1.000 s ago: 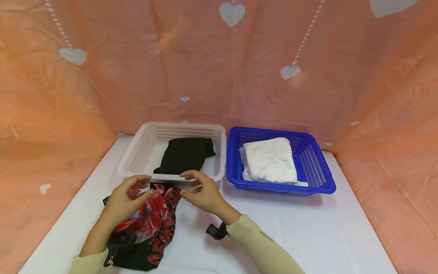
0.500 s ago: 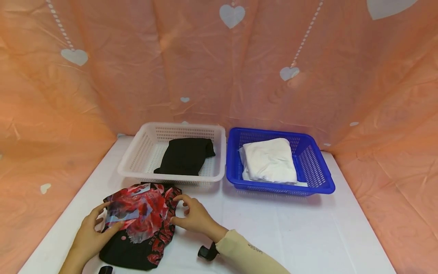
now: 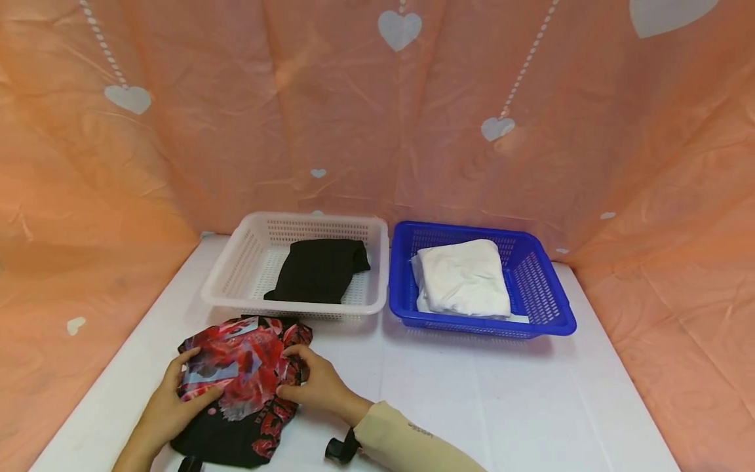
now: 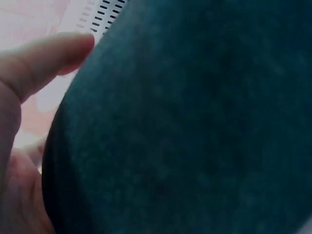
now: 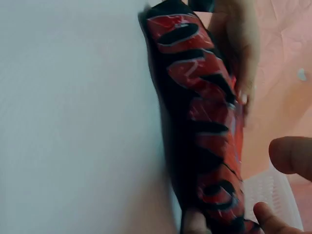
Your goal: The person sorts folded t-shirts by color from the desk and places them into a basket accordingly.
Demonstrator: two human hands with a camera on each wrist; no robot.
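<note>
A folded black garment with a red and pale print lies on the white table, in front of the white basket. My left hand holds its left side, thumb over the print and index finger along the edge. On the opposite side, my right hand grips the edge with thumb and index finger on top and other fingers tucked lower. The right wrist view shows the garment's thick red-patterned side close up, a fingertip at its bottom edge. A dark, blurred surface fills most of the left wrist view.
Behind the garment stands the white basket holding a folded black cloth. Right beside it, a blue basket holds folded white cloth. An orange curtain with hearts surrounds the white table on three sides.
Both hands have come back from above the garment's far edge to its left and right sides and closed in on it. The garment has stayed nearly in place.
</note>
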